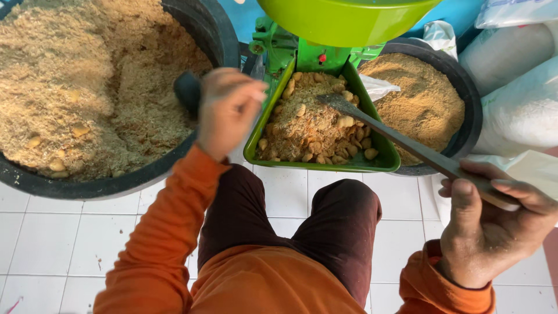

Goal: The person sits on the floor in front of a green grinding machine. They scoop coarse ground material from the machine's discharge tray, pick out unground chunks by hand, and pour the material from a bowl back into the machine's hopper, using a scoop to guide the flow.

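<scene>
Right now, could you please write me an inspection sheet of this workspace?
Surface: white tiled floor, a few small marks.
Job's things: green tray holding crumbly meal and pale nuts; long flat stick, tip in the tray; dark handle.
Clutter: large black tub of ground meal on the left, smaller black tub on the right.
Hands: left hand closed on the dark handle, blurred; right hand closed on the stick.
Cables: nothing seen.
Surroundings: green machine with green funnel, white sacks.
</scene>
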Demonstrator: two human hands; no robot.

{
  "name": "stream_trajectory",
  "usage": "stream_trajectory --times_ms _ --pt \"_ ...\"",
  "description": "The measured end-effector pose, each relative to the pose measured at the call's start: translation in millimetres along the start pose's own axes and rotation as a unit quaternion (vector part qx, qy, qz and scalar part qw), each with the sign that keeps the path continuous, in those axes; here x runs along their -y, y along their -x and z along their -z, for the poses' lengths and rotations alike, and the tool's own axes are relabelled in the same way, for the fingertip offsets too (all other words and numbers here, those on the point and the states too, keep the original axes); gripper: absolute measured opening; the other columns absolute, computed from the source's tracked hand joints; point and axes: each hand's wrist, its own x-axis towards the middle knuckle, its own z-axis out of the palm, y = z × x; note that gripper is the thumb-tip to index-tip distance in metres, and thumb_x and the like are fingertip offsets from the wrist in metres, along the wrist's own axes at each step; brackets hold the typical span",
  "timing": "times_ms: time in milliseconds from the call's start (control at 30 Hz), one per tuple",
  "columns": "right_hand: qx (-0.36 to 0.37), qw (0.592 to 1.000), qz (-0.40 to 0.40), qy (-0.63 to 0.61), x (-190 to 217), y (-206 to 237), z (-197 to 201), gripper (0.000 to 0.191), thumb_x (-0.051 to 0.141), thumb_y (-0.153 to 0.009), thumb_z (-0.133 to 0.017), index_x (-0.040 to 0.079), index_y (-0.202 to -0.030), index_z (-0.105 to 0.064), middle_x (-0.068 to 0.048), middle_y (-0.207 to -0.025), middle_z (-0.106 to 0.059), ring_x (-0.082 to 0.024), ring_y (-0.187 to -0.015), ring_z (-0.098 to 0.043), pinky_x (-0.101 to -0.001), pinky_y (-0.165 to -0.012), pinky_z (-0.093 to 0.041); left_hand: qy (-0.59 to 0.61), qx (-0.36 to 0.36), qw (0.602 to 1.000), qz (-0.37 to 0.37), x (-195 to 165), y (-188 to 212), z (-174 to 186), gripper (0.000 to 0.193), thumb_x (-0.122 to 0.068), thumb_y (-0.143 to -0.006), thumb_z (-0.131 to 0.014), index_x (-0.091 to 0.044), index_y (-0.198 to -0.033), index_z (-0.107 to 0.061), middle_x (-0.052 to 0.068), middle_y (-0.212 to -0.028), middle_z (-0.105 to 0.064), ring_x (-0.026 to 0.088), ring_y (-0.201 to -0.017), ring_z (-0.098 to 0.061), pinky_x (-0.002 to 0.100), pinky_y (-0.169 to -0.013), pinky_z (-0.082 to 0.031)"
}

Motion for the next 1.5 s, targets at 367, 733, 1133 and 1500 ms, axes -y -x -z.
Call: stream_trajectory --times_ms 367,733,1133,1500 --pt "-0.034 0.999 -0.013 -0.012 -4 11 8 0.037 0.002 -0.117 -0.073 0.004 -0.129 -0.038 -0.029 -0.121 -0.064 -0.021 -0.088 -0.069 -0.0296 -0.086 -0.061 -0.113 0.223 0.956 -0.150 -63 -40 -61 0.007 -0.014 -0.084 -0.084 -0.014 -0.084 -0.078 0.002 -0.111 -0.063 0.027 -0.129 -0.047 0.057 -0.117 -0.027" --pt "-0.037 0.999 -0.007 -0.021 -7 14 8 0.036 -0.004 -0.113 -0.071 0.001 -0.127 -0.038 -0.031 -0.123 -0.064 -0.021 -0.092 -0.071 -0.0283 -0.089 -0.064 -0.146 0.233 0.950 -0.146 -61 -34 -74 0.010 -0.013 -0.086 -0.078 -0.005 -0.092 -0.077 0.010 -0.125 -0.057 0.034 -0.140 -0.039 0.068 -0.116 -0.022" --pt "-0.039 0.999 0.000 -0.022 1 11 18 0.036 -0.001 -0.112 -0.073 0.002 -0.122 -0.039 -0.032 -0.122 -0.067 -0.019 -0.091 -0.071 -0.0253 -0.085 -0.062 -0.151 0.181 0.966 -0.111 -72 -37 -79 0.010 -0.011 -0.092 -0.076 -0.011 -0.094 -0.066 0.008 -0.123 -0.059 0.030 -0.134 -0.044 0.058 -0.116 -0.031" --pt "0.108 0.959 0.133 0.224 11 -40 5 0.035 0.000 -0.109 -0.070 -0.003 -0.120 -0.037 -0.021 -0.115 -0.070 -0.021 -0.090 -0.073 -0.0275 -0.078 -0.055 -0.158 0.185 0.965 -0.095 -79 -12 -63 0.019 0.003 -0.091 -0.061 -0.006 -0.107 -0.059 0.008 -0.098 -0.071 0.029 -0.105 -0.067 0.052 -0.105 -0.038"
